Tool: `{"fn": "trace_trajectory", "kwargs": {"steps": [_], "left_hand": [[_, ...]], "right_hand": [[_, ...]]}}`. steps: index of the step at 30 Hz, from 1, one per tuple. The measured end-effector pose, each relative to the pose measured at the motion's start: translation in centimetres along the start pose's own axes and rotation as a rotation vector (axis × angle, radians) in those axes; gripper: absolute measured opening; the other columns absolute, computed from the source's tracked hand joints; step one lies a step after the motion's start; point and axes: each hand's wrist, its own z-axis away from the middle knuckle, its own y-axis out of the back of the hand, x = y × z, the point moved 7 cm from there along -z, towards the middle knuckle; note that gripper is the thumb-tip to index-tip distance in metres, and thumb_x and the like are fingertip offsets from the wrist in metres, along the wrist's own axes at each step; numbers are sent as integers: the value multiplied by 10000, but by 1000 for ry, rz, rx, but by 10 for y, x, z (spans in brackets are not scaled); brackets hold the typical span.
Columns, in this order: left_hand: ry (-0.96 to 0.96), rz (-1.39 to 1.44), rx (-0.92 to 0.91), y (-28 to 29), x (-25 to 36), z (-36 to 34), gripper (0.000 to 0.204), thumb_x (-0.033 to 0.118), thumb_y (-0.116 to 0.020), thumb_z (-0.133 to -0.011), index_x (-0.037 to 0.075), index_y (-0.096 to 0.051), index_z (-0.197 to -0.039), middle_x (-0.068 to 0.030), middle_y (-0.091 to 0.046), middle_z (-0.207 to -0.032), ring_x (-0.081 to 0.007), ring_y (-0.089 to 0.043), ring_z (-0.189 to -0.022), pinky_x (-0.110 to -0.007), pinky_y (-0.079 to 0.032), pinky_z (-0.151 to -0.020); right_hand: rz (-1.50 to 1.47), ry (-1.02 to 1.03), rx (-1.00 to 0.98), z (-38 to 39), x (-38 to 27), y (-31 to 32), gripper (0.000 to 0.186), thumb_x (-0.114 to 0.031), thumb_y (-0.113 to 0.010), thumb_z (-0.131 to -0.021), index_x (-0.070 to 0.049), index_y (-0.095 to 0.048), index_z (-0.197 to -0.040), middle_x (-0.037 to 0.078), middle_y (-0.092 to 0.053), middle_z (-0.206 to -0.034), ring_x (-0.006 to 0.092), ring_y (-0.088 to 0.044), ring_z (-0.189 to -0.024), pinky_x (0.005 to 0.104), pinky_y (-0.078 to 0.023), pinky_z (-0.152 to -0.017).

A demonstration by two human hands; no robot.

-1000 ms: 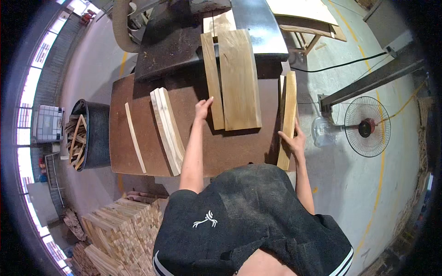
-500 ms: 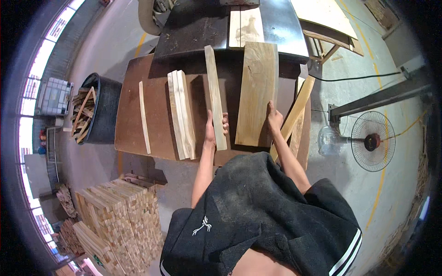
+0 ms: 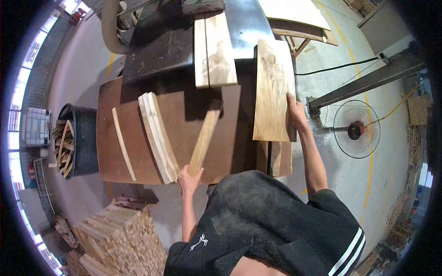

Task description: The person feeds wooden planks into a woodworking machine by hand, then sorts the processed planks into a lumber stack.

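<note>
My left hand is closed around the near end of a narrow wooden strip. The strip slants away to the right over the brown tabletop, its far end slightly blurred. With my right hand I grip the right edge of a wide wooden board, thumb on its upper face. Between them and farther off, another wooden board lies on the black machine table, its near end overhanging the edge. Left of the strip, several pale wooden strips sit side by side, almost touching my left hand.
A thin strip lies on the brown table. More wood rests under the wide board's near end. A black bin of offcuts and a large stack of wooden pieces stand left. A fan stands right, near a metal beam.
My left hand has moved left and nearer, tilting the narrow strip. My right hand has shifted the wide board rightward. The board on the machine table now reaches nearer. The view has shifted too.
</note>
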Motion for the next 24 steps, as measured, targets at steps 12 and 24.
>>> {"fn": "trace_trajectory", "kwargs": {"steps": [12,24], "left_hand": [[-252,475,-429,-133,154,-19,747,260,-930,-685,-19,-615,-1303,-208,-691,-1178,-319,-670,-1124,-420,-522,-967],[-82,768,-479,-179,213,-13,499,331,-789,-879,-26,-639,-1194,-180,-718,-1060,-291,-693,-1003,-391,-520,-884]], "right_hand": [[-79,631,339,-365,-269,60,574,-337,-765,-838,40,-650,-1256,186,-734,-1104,273,-693,-1008,374,-531,-906],[253,306,-479,39,-8,-94,705,-407,-742,-923,52,-499,-1399,236,-637,-1290,308,-619,-1207,412,-489,-1008]]}}
